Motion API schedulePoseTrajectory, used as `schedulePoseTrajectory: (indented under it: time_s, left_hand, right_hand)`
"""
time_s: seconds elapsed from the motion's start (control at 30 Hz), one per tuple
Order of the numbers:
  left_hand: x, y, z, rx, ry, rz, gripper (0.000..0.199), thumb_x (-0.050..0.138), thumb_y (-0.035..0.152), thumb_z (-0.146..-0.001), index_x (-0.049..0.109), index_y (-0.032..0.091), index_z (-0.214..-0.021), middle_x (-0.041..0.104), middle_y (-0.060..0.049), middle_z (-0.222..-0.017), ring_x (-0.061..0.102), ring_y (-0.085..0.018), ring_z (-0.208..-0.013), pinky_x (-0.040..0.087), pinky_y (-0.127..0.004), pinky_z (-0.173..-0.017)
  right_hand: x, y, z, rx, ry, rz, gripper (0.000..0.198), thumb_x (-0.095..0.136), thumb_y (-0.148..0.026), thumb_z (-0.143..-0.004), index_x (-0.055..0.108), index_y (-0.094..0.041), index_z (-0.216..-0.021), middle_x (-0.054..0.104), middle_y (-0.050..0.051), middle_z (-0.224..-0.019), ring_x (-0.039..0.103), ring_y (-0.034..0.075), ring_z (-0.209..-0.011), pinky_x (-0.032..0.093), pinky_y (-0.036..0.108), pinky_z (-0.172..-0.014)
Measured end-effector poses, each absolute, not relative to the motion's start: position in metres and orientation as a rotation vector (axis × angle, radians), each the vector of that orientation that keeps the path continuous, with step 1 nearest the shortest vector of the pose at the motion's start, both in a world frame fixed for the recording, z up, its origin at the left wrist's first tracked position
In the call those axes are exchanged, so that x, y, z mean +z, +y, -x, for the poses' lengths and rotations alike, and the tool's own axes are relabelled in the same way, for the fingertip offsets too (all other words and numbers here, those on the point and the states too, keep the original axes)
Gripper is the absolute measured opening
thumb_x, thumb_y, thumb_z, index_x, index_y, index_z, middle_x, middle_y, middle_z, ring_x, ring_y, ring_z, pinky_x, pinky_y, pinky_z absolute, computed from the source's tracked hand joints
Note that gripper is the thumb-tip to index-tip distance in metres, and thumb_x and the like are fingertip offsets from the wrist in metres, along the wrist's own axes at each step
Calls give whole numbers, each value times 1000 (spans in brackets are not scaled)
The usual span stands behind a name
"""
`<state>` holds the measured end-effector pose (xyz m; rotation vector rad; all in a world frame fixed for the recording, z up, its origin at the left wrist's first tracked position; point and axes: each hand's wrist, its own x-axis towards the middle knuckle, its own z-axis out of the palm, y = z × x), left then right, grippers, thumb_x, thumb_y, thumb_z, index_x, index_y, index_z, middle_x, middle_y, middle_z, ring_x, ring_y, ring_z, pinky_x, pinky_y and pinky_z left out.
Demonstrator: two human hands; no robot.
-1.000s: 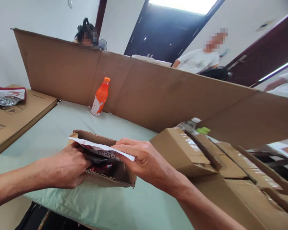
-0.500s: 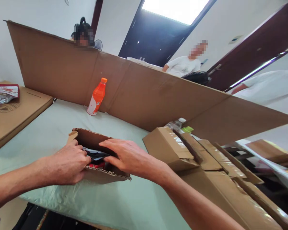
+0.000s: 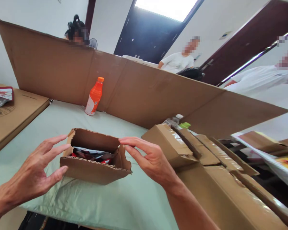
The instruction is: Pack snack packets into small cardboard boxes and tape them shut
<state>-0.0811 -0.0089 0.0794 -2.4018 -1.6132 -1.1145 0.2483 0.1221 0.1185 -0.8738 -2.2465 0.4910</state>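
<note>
A small topless cardboard box (image 3: 93, 172) stands on the pale green table cover, its cut edges ragged. Inside lie dark, glossy packets (image 3: 88, 155) with bits of red; their kind is unclear. My left hand (image 3: 39, 166) is open at the box's left end, fingers spread and thumb by the near left corner. At the far right corner, my right hand (image 3: 148, 156) has its fingers stretched out, the tips at the rim. Whether they touch the cardboard I cannot tell for sure.
An orange drink bottle (image 3: 94, 97) stands before a tall cardboard screen (image 3: 139, 92). Larger cardboard boxes (image 3: 213, 185) crowd the right side, with clear bottles (image 3: 174, 120) behind them. At left, a flat carton (image 3: 28, 103) carries a foil pouch (image 3: 1, 96). Several people are beyond the screen.
Both hands have come out of the box. The left has drawn back leftward and spread its fingers; the right has moved to the far right corner. The packets now sit lower inside.
</note>
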Motion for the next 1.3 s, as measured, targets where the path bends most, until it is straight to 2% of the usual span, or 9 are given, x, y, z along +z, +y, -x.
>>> schedulePoseTrajectory:
  time_s: [0.17, 0.27, 0.4, 0.5, 0.67, 0.87, 1.1, 1.23, 1.3]
  left_hand:
    - [48, 3, 75, -1215, -1723, 2451, 47, 58, 45, -104, 52, 28, -148, 65, -9, -146, 66, -26, -132, 57, -37, -108]
    - [47, 11, 70, -1291, -1876, 2361, 46, 54, 54, -105, 60, 25, -140, 73, -8, -134, 72, -27, -122, 60, -37, -102]
    - [54, 16, 67, -1313, -1983, 2299, 46, 55, 58, -102, 66, 23, -131, 77, -8, -127, 74, -29, -118, 60, -41, -103]
    - [54, 18, 63, -1323, -1954, 2230, 46, 55, 48, -102, 60, 21, -139, 72, -11, -133, 70, -28, -123, 58, -45, -108]
    - [41, 24, 58, -1293, -1973, 2156, 39, 51, 42, -103, 68, 22, -132, 50, -16, -155, 60, -34, -136, 55, -54, -110]
    - [26, 24, 60, -1287, -2022, 2267, 42, 43, 40, -107, 73, 22, -130, 51, -15, -157, 54, -35, -144, 52, -53, -115]
    - [27, -1, 77, -1125, -2064, 2367, 48, 50, 51, -105, 52, 39, -151, 36, -3, -172, 45, -37, -152, 46, -57, -120]
    - [27, 16, 90, -964, -2045, 2301, 58, 56, 54, -100, 42, 47, -156, 49, 0, -165, 65, -38, -133, 69, -44, -86]
    - [24, 36, 82, -957, -2005, 2285, 72, 57, 56, -98, 28, 47, -163, 57, -3, -159, 71, -40, -124, 70, -43, -73]
  right_hand:
    - [77, 106, -251, 764, -2125, 912, 28, 56, -37, -104, 80, -23, -111, 71, 13, -140, 67, 26, -129, 60, 42, -104]
    - [68, 101, -245, 1076, -2051, 878, 38, 50, -46, -106, 78, -22, -114, 63, 16, -148, 71, 26, -122, 66, 39, -90]
    - [77, 115, -246, 812, -1883, 905, 33, 53, -45, -105, 77, -23, -108, 69, 14, -139, 68, 28, -124, 60, 45, -98]
    - [82, 134, -245, 534, -1897, 947, 37, 57, -46, -102, 71, -24, -128, 64, 15, -148, 57, 31, -139, 50, 52, -112]
    - [55, 134, -244, 648, -2379, 756, 51, 43, -51, -107, 62, -23, -145, 66, 15, -146, 60, 30, -137, 46, 53, -115]
    - [21, 114, -262, 320, -2593, 612, 84, 56, -74, -94, 49, -20, -158, 44, 20, -166, 36, 37, -156, 24, 64, -127]
    - [30, 124, -253, 387, -2601, 625, 76, 71, -61, -90, 56, -19, -153, 46, 19, -165, 33, 35, -158, 35, 58, -123]
    - [29, 129, -250, 357, -2550, 672, 71, 74, -55, -86, 62, -20, -146, 52, 18, -161, 38, 34, -155, 38, 56, -121]
    - [29, 127, -264, 318, -2532, 736, 70, 74, -54, -85, 63, -20, -145, 53, 18, -160, 39, 34, -154, 40, 56, -119]
